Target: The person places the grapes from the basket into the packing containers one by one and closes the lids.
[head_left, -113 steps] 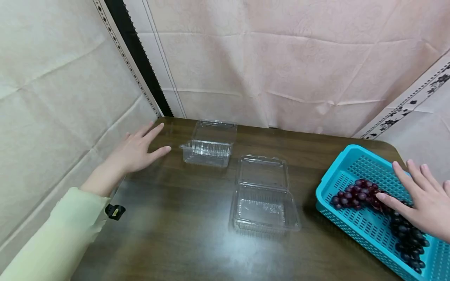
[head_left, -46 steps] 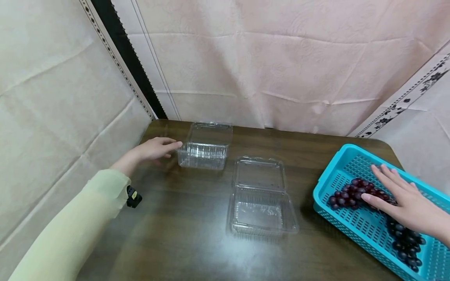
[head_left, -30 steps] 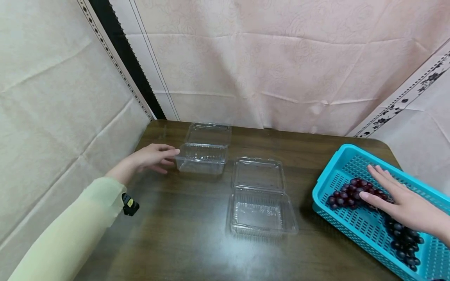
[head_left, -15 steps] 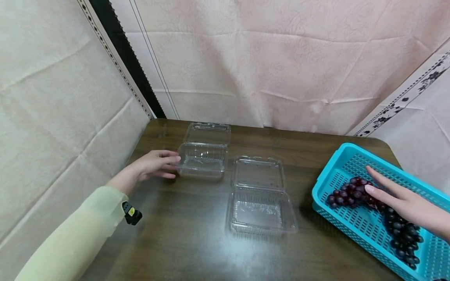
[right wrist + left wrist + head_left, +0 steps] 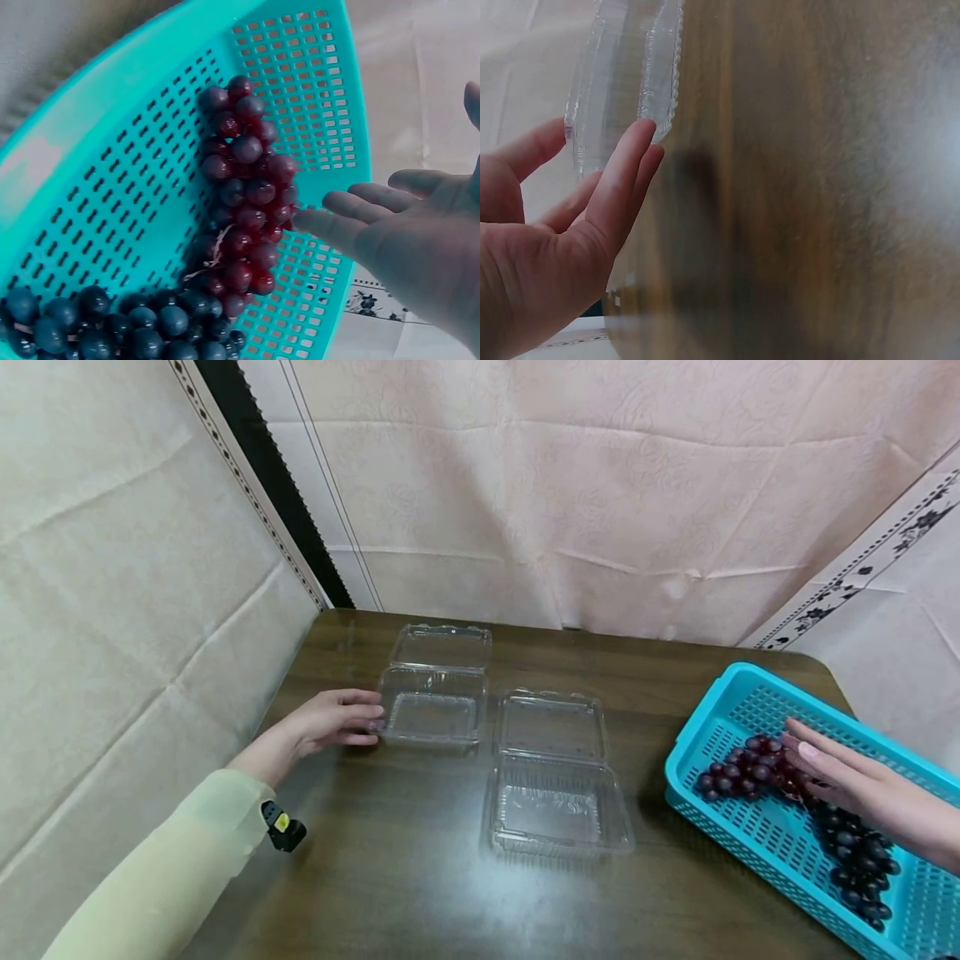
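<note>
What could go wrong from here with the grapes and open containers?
A nudge from the left hand might slide the rear container into the front container, as they sit close together.
The red grapes appear to touch the black grapes in the basket, so if the right hand lifts one bunch, the other might drag along.
</note>
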`<act>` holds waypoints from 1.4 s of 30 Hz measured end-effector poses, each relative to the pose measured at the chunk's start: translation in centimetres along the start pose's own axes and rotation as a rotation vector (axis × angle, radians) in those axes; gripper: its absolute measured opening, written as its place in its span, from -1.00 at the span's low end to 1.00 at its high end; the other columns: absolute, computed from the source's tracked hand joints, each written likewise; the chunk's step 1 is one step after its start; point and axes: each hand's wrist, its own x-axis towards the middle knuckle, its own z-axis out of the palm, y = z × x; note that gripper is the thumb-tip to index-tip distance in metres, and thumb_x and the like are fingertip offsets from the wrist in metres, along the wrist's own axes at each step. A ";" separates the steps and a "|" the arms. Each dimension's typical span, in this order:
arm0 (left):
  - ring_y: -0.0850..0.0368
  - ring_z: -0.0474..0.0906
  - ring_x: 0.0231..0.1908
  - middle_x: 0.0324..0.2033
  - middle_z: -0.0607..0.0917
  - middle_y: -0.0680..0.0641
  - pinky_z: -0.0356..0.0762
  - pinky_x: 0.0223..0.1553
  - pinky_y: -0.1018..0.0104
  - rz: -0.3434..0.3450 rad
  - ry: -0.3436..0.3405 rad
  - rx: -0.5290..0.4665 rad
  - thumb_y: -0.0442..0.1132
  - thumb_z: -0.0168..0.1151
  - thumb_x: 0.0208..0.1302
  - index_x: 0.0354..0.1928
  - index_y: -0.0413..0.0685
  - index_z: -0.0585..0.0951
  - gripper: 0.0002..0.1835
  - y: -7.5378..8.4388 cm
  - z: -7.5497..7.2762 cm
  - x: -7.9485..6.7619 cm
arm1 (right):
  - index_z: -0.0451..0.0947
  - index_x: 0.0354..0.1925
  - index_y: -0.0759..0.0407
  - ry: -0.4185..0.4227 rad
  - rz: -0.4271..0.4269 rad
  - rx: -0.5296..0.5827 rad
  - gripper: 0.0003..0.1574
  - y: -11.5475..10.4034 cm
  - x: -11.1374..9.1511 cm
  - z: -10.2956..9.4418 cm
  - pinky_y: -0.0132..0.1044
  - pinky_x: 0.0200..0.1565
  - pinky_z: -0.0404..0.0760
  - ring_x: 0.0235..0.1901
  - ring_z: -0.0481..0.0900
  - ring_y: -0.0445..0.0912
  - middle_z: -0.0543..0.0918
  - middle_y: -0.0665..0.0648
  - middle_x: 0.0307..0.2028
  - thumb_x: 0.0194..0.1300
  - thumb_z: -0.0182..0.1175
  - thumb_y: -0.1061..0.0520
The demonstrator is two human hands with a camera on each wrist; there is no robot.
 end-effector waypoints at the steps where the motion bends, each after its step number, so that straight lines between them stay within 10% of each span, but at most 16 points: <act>1: -0.06 0.66 0.21 0.43 0.39 -0.53 0.77 0.17 0.11 0.003 0.000 -0.005 -0.28 0.20 0.62 0.61 -0.43 0.14 -0.28 -0.1 0.0 0.0 | -0.63 0.67 0.17 -0.005 -0.004 0.013 -0.08 0.2 0.1 0.0 -0.72 -0.05 0.48 0.51 -0.11 0.63 -0.38 0.61 0.62 0.80 -0.45 -0.24; 5: -0.12 0.60 0.27 0.46 0.35 -0.54 0.75 0.20 0.13 0.007 -0.009 -0.026 -0.28 0.20 0.63 0.62 -0.43 0.11 -0.26 -0.4 0.3 0.0 | -0.60 0.65 0.36 -0.014 -0.013 0.143 -0.06 0.9 0.6 0.0 -0.57 -0.01 0.67 0.37 0.55 -0.19 -0.31 0.68 0.59 0.80 -0.48 -0.22; 8: -0.13 0.59 0.29 0.47 0.34 -0.52 0.75 0.21 0.15 0.004 -0.001 -0.035 -0.29 0.21 0.62 0.62 -0.41 0.14 -0.27 -0.6 0.6 0.0 | -0.58 0.63 0.44 -0.022 -0.015 0.253 -0.03 1.4 0.8 0.0 -0.48 0.02 0.74 0.05 0.46 -0.67 -0.26 0.70 0.57 0.80 -0.48 -0.22; 13: -0.11 0.59 0.29 0.49 0.32 -0.51 0.73 0.22 0.17 0.018 0.016 -0.030 -0.32 0.21 0.61 0.62 -0.41 0.16 -0.29 -1.0 0.9 0.1 | -0.56 0.61 0.50 -0.056 -0.018 0.428 -0.02 2.3 1.0 -0.2 -0.42 0.07 0.76 0.07 0.63 -0.49 0.62 0.16 0.36 0.80 -0.47 -0.21; 16: -0.10 0.59 0.30 0.49 0.32 -0.50 0.72 0.23 0.19 0.015 0.021 -0.026 -0.32 0.21 0.60 0.62 -0.39 0.17 -0.29 -1.2 1.0 0.2 | -0.63 0.59 0.49 -0.084 -0.028 0.557 -0.03 2.9 0.8 -0.3 -0.38 0.08 0.78 0.07 0.70 -0.39 0.63 -0.36 0.16 0.80 -0.46 -0.18; 19: -0.14 0.55 0.34 0.50 0.31 -0.48 0.72 0.23 0.18 0.006 0.020 -0.026 -0.32 0.21 0.61 0.62 -0.37 0.18 -0.30 -1.3 1.1 0.2 | -0.12 0.67 0.37 -0.101 -0.036 0.706 -0.17 3.5 0.6 -0.4 -0.31 0.09 0.80 0.07 0.74 -0.27 0.73 -0.25 0.10 0.80 -0.44 -0.17; 23: -0.17 0.53 0.37 0.51 0.30 -0.48 0.71 0.25 0.17 0.013 0.010 -0.018 -0.32 0.20 0.61 0.63 -0.36 0.17 -0.30 -1.3 1.1 0.3 | 0.58 0.24 -0.06 -0.181 -0.060 0.910 -0.34 4.3 0.3 -0.7 -0.19 0.16 0.79 0.11 0.77 -0.13 0.78 -0.06 0.12 0.80 -0.45 -0.16; 31: -0.08 0.58 0.31 0.50 0.29 -0.48 0.70 0.26 0.16 0.029 -0.001 -0.021 -0.33 0.19 0.62 0.63 -0.37 0.14 -0.29 -1.5 0.9 0.3 | 0.66 0.12 -0.23 -0.383 -0.018 1.062 -0.23 5.7 -0.1 -0.7 -0.10 0.29 0.71 0.20 0.72 -0.05 0.74 -0.01 0.18 0.78 -0.55 -0.23; 34: -0.06 0.59 0.29 0.51 0.28 -0.49 0.71 0.25 0.16 0.037 -0.004 -0.024 -0.33 0.18 0.62 0.63 -0.39 0.14 -0.29 -1.5 0.9 0.3 | 0.48 0.41 0.06 -0.364 0.016 1.019 -0.23 6.2 -0.1 -0.5 -0.09 0.32 0.70 0.20 0.72 -0.06 0.73 -0.04 0.18 0.78 -0.53 -0.23; 37: -0.05 0.60 0.28 0.50 0.29 -0.49 0.72 0.24 0.17 0.038 -0.002 -0.026 -0.32 0.19 0.62 0.63 -0.38 0.14 -0.29 -1.5 0.9 0.3 | -0.27 0.65 0.52 -0.318 0.064 0.933 -0.03 6.5 0.0 -0.2 -0.11 0.32 0.69 0.17 0.73 -0.10 0.70 -0.07 0.16 0.78 -0.51 -0.25; 39: -0.04 0.61 0.27 0.49 0.29 -0.49 0.72 0.24 0.16 0.037 -0.003 -0.024 -0.31 0.20 0.62 0.63 -0.38 0.15 -0.29 -1.5 0.9 0.2 | -0.83 0.49 0.50 -0.310 0.086 0.927 0.08 6.8 0.1 -0.1 -0.10 0.35 0.67 0.17 0.73 -0.11 0.68 -0.05 0.15 0.77 -0.50 -0.27; 42: -0.04 0.62 0.27 0.49 0.31 -0.48 0.72 0.24 0.16 0.032 -0.003 -0.018 -0.31 0.20 0.62 0.63 -0.37 0.15 -0.29 -1.5 0.9 0.2 | -0.97 0.41 0.35 -0.316 0.103 0.990 0.09 7.3 0.4 0.3 -0.06 0.39 0.63 0.17 0.72 -0.07 0.69 0.01 0.13 0.75 -0.48 -0.30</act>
